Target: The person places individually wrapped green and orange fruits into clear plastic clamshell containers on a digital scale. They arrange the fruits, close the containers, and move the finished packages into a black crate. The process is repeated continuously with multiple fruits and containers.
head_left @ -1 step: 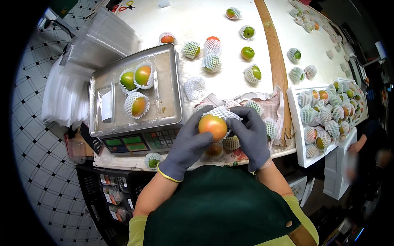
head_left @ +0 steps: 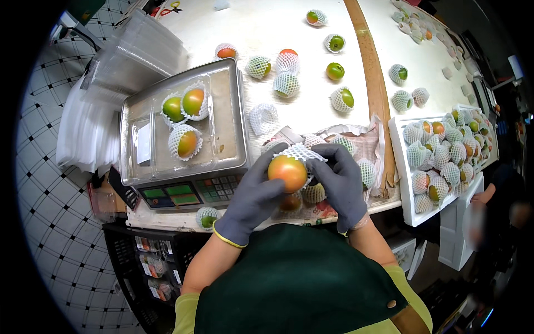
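My gloved left hand (head_left: pixel 253 189) is closed around an orange-red tomato (head_left: pixel 287 172), its thumb across the front. A white foam net sleeve (head_left: pixel 297 152) covers the tomato's top right side. The fingers of my gloved right hand (head_left: pixel 342 181) pinch the edge of that sleeve. Below them, more net-wrapped tomatoes (head_left: pixel 314 193) lie in a paper-lined box (head_left: pixel 378 139), partly hidden by my hands. To the left, a clear plastic tray (head_left: pixel 208 133) with three sleeved tomatoes (head_left: pixel 186 143) rests on a scale (head_left: pixel 240 128).
Sleeved tomatoes (head_left: pixel 286 85) and one bare green tomato (head_left: pixel 335 71) stand on the white table. An unfilled net sleeve (head_left: pixel 263 119) lies nearer. A wooden strip (head_left: pixel 374 72) divides the table. At right is a full foam crate (head_left: pixel 409 206); at left, stacked clear trays (head_left: pixel 136 53).
The tomato has turned or shifted very slightly to the left in my left hand. Otherwise everything looks the same.
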`<state>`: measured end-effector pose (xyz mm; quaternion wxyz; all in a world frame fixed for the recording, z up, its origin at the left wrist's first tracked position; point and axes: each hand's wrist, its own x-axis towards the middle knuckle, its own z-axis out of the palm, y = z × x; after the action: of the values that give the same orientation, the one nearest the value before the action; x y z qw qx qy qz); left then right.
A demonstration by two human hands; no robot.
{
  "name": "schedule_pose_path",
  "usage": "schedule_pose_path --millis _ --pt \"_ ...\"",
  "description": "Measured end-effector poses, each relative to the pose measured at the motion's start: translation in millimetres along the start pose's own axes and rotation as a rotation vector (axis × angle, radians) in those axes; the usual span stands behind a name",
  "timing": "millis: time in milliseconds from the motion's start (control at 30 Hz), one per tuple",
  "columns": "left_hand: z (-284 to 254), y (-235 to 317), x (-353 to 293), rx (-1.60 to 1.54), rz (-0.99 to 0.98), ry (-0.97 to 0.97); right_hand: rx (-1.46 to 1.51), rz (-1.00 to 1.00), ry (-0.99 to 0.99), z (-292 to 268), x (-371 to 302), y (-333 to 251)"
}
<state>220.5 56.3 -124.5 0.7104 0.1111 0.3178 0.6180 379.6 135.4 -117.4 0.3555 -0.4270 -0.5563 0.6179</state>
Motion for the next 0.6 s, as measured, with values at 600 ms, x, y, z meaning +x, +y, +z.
schedule_pose_path --millis 600 --pt "-2.5 -12.4 -16.1 0.748 0.381 0.294 0.074 0.138 -0.203 12.3 -12.3 2.2"
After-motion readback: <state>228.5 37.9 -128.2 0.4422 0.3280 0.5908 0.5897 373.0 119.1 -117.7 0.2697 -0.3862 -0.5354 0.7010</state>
